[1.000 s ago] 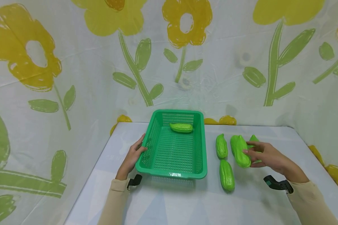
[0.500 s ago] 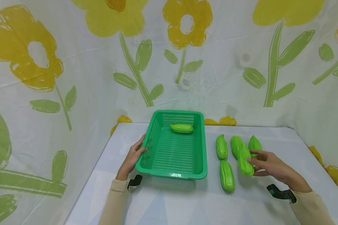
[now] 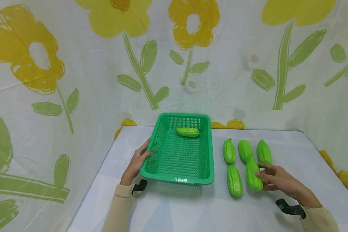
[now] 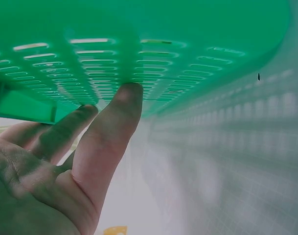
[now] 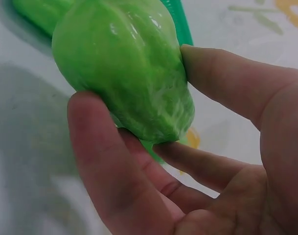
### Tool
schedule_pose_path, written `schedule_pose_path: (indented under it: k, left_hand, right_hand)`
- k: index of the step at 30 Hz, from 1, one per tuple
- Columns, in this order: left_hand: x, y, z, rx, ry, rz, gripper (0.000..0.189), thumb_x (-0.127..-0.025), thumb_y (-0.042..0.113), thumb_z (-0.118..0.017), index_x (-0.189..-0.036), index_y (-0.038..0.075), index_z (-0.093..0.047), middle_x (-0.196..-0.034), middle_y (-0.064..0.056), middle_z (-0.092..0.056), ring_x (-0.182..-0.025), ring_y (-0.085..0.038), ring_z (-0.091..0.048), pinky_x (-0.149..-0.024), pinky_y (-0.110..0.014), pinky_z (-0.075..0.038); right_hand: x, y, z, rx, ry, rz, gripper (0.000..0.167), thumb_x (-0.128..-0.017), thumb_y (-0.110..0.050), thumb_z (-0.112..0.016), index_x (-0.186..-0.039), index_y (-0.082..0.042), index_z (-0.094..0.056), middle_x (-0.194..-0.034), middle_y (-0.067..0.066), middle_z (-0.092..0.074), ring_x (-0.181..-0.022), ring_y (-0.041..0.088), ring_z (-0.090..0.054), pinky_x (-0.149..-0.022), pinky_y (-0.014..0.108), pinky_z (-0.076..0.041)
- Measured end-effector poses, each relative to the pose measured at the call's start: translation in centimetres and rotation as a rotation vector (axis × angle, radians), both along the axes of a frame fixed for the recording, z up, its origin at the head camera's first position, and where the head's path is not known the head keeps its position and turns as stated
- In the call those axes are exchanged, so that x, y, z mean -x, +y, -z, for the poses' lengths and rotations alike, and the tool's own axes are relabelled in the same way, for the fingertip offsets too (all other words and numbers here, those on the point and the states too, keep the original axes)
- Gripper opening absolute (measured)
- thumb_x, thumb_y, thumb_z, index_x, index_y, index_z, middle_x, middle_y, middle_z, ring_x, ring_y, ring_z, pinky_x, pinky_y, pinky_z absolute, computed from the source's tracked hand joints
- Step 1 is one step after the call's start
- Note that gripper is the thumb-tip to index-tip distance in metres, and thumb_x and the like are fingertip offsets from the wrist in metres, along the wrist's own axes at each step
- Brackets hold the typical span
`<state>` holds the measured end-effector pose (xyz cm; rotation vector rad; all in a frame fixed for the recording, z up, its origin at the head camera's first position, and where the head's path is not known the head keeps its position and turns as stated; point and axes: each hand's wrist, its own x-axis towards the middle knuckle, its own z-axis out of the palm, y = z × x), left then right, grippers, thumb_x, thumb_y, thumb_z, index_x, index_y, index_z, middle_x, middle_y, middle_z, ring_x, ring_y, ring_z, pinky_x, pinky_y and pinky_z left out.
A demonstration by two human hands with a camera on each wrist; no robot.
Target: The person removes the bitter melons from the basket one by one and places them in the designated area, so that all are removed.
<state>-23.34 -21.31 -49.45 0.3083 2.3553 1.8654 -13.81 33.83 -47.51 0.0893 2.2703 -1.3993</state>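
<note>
My left hand [image 3: 135, 162] holds the left side of a green plastic basket [image 3: 210, 151]. Its thumb is at the rim, and in the left wrist view its fingers [image 4: 109, 132] touch the slotted outer wall. A ridged bitter melon [image 3: 188, 131] lies crosswise near the basket's far end. To the right, my right hand [image 3: 282, 180] grips another bitter melon [image 3: 253, 177] between thumb and fingers. The right wrist view shows the fingers around this melon's [image 5: 126, 73] end. Its far tip meets or overlaps a melon [image 3: 245, 151] behind it; contact is unclear.
Two bitter melons lie in line right of the basket, a far one [image 3: 228, 150] and a near one [image 3: 234, 181]. Another melon [image 3: 264, 152] lies beyond my right hand. A flower-printed curtain [image 3: 214, 93] hangs behind the pale table [image 3: 177, 209].
My right hand has brought its bitter melon nearer to me, uncovering the two melons behind it. The left hand and basket look unchanged.
</note>
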Motion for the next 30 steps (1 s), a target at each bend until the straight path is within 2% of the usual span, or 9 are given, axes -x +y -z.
schedule_pose_path:
  k: [7,14,22,30]
  left_hand:
    - [0.0,0.0,-0.1,0.007,0.002,0.005,0.07,-0.103,0.014,-0.049,-0.167,0.02,-0.02,-0.174,-0.006,-0.018,-0.163,-0.031,-0.012,-0.129,-0.058,-0.018]
    - [0.0,0.0,-0.1,0.011,0.007,-0.002,0.071,-0.103,0.013,-0.049,-0.167,0.018,-0.02,-0.174,-0.006,-0.019,-0.163,-0.031,-0.013,-0.129,-0.058,-0.018]
    - [0.0,0.0,-0.1,0.004,-0.003,-0.005,0.071,-0.103,0.013,-0.049,-0.167,0.018,-0.02,-0.174,-0.005,-0.019,-0.163,-0.03,-0.013,-0.129,-0.057,-0.019]
    - [-0.1,-0.1,0.0,0.004,0.001,-0.001,0.071,-0.103,0.013,-0.049,-0.167,0.018,-0.02,-0.174,-0.005,-0.018,-0.163,-0.03,-0.012,-0.129,-0.057,-0.018]
  right_hand:
    - [-0.6,0.2,0.8,-0.004,-0.023,0.006,0.085,-0.106,-0.035,-0.057,-0.159,0.016,-0.015,-0.133,0.029,-0.06,-0.095,0.019,-0.068,-0.083,0.041,-0.064]
    - [-0.9,0.1,1.2,-0.021,-0.034,0.005,0.085,-0.104,-0.035,-0.061,-0.158,0.016,-0.019,-0.133,0.031,-0.059,-0.098,0.02,-0.067,-0.082,0.041,-0.064]
    - [-0.6,0.0,1.8,-0.067,-0.042,0.013,0.087,-0.102,-0.038,-0.064,-0.157,0.014,-0.023,-0.126,0.025,-0.062,-0.097,0.02,-0.069,-0.081,0.04,-0.064]
    - [-0.9,-0.1,1.8,-0.076,-0.041,0.003,0.087,-0.101,-0.038,-0.064,-0.156,0.016,-0.023,-0.126,0.026,-0.061,-0.095,0.021,-0.07,-0.079,0.039,-0.064]
